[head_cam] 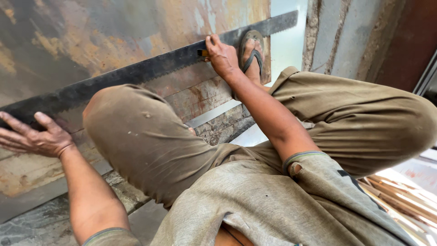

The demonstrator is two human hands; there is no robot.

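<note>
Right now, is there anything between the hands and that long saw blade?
Nothing visible. The left hand lies flat, fingers spread, at the lower end of the long saw blade. The right hand presses a small yellow-tipped tool against the toothed edge. A sandalled foot rests on the blade just beyond.

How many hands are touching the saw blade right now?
2. The left hand lies flat on the long saw blade at its lower left end; the right hand grips a small tool on the blade near the sandalled foot. No others visible.
</note>
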